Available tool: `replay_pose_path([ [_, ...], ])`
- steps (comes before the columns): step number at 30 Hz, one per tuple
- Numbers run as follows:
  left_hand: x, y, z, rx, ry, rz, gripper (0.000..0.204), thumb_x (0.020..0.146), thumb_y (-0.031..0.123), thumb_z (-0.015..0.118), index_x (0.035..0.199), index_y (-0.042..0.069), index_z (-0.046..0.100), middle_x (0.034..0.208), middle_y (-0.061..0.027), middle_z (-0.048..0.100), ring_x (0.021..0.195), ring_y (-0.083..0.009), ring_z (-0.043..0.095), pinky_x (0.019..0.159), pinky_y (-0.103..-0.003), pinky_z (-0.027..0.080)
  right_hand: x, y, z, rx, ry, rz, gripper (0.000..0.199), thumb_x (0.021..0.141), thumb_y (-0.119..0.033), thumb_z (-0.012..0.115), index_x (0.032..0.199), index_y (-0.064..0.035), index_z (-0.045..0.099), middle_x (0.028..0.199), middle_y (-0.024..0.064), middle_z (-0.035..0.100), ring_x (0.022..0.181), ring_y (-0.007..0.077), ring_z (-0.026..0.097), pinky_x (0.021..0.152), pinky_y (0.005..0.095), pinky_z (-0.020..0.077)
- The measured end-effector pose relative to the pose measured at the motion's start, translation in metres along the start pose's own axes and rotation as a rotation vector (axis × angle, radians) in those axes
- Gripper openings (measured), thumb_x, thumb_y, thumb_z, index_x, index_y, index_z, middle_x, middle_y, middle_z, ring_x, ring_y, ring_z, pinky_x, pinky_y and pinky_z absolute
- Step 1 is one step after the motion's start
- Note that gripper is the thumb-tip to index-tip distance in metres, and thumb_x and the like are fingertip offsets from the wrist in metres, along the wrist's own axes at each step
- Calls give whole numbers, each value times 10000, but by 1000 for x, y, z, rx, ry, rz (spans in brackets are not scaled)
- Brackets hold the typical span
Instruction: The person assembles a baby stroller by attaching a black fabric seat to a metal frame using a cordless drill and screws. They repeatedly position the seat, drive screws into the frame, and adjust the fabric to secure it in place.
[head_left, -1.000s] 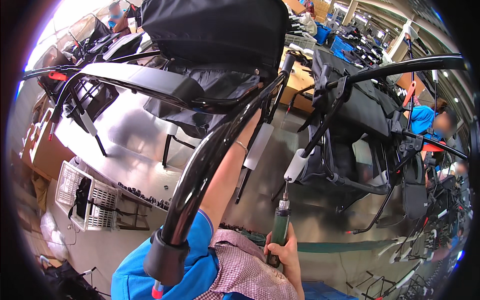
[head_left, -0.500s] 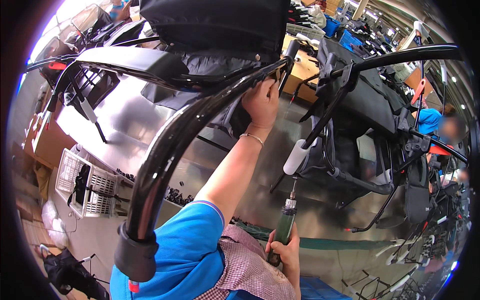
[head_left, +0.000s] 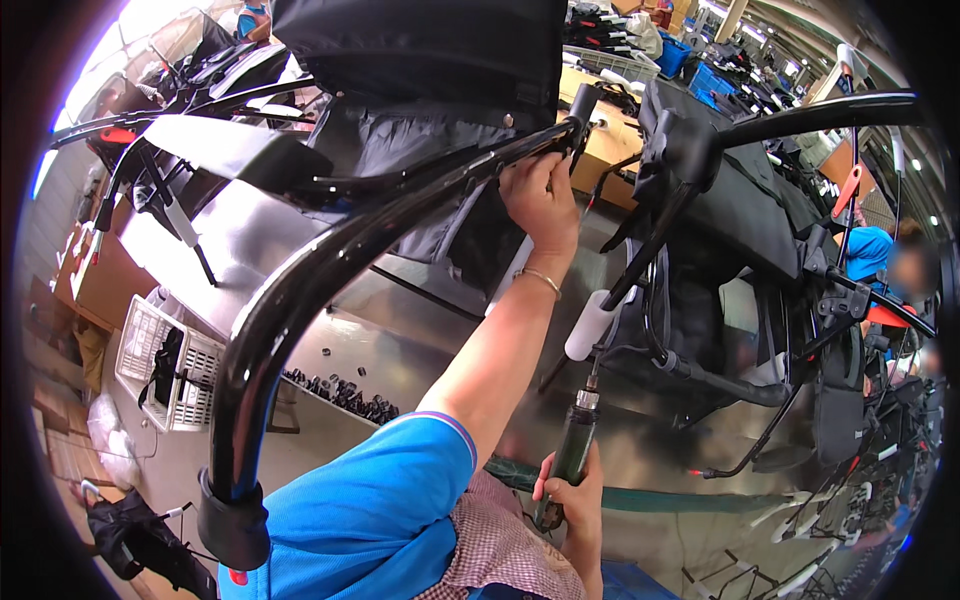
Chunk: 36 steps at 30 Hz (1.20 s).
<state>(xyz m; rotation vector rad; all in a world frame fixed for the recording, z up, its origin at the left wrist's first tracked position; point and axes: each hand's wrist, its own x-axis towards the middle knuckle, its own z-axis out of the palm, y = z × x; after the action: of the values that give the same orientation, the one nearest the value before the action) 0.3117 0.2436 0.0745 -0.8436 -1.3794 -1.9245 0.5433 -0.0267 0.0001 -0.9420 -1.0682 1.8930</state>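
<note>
My left hand (head_left: 540, 195) is raised and closed around a glossy black curved frame tube (head_left: 330, 260) where it meets black fabric (head_left: 430, 60). A thin bracelet sits on that wrist. Low in the view, my right hand (head_left: 572, 495) grips a dark green powered screwdriver (head_left: 572, 450), held upright, with a white cylinder (head_left: 592, 322) just above its tip. The tube curves down to a black end sleeve (head_left: 232, 525) at the lower left.
A shiny metal table (head_left: 400, 320) lies below, with several small black parts (head_left: 340, 392) in a row. A white wire basket (head_left: 165, 365) stands at the left. More black frames (head_left: 780, 220) hang at the right, where another person in blue (head_left: 872, 250) works.
The black frame tube has swung lower and leftward in view. My left arm has stretched further up along it. The right hand keeps holding the screwdriver in nearly the same place.
</note>
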Motion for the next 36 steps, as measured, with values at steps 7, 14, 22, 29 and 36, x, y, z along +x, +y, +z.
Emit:
replay_pose_path([
  [7, 0, 7, -9, -72, -22, -70, 48, 776, 22, 693, 813, 42, 671, 815, -70, 681, 630, -175, 631, 538, -273, 453, 11, 0, 3, -8, -60, 10, 866, 631, -151, 871, 1311, -37, 348, 780, 95, 588, 563, 185, 609, 500, 298, 523],
  [14, -12, 19, 0, -567, -24, -903, 68, 866, 51, 633, 924, 17, 644, 794, -32, 670, 592, -97, 627, 535, -214, 471, 5, -1, -1, -28, -40, 32, 878, 630, -166, 878, 1318, -46, 347, 781, 91, 588, 574, 181, 609, 497, 294, 519],
  [22, -14, 5, 1, -479, -1, -748, 74, 858, 34, 648, 914, -11, 630, 824, -48, 664, 672, -86, 630, 559, -207, 507, 8, -6, 3, -37, -56, 0, 845, 646, -119, 853, 1316, -35, 346, 774, 93, 578, 574, 173, 600, 499, 291, 516],
  [29, -15, -18, -13, -335, -151, -509, 90, 850, 72, 673, 852, -6, 630, 756, -45, 635, 590, -84, 568, 565, -228, 496, 21, -12, 16, -100, -80, -63, 801, 610, -300, 892, 1186, -41, 399, 727, 102, 567, 526, 188, 589, 467, 294, 494],
  [36, 15, -54, -42, -255, -533, -522, 203, 917, 166, 602, 1041, 7, 627, 894, -51, 661, 828, -126, 616, 792, -255, 472, 68, -50, 35, -60, -234, -102, 848, 682, -142, 850, 1337, -21, 325, 746, 51, 563, 576, 125, 573, 483, 263, 497],
])
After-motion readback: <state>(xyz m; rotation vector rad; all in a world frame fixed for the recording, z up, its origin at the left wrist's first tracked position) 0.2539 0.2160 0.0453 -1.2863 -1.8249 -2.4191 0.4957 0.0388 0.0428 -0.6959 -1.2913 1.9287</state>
